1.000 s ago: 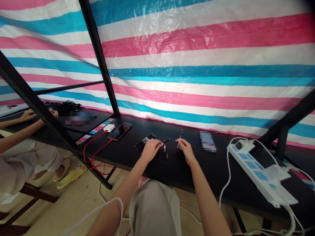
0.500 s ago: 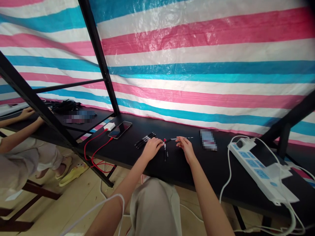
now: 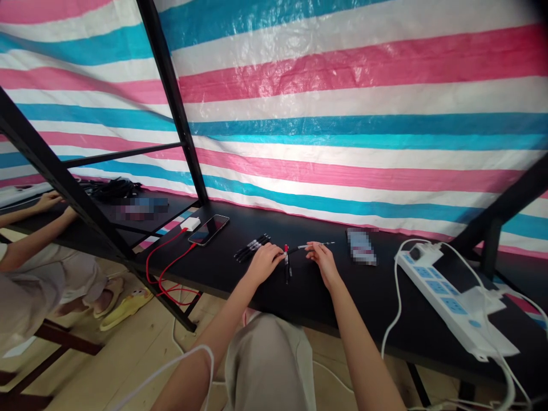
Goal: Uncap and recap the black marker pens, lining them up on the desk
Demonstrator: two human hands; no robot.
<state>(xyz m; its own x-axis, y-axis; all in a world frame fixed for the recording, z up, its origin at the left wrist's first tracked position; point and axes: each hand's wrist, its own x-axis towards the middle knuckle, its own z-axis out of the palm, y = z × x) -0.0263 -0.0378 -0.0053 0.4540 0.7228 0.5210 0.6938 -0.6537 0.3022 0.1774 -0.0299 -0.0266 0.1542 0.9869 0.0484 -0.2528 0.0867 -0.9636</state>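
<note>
My left hand (image 3: 264, 261) rests on the black table (image 3: 385, 297) with its fingers pinched on a black pen part (image 3: 292, 250). My right hand (image 3: 322, 258) pinches a thin pen refill (image 3: 319, 245) that lies nearly level, its end pointing at the part in my left hand. A pen with a red tip (image 3: 286, 262) lies on the table between my hands. Several black pens (image 3: 252, 246) lie in a bunch just left of my left hand.
A phone (image 3: 208, 229) on a red cable (image 3: 165, 260) lies at the left with a white charger (image 3: 190, 222). A white power strip (image 3: 449, 299) with cables sits at the right. A blurred small pack (image 3: 361, 246) lies behind my right hand. Another person's hands (image 3: 49, 201) work at the far left.
The refill in my right hand has swung from pointing upward to lying nearly level toward my left hand. My hands have come slightly closer together.
</note>
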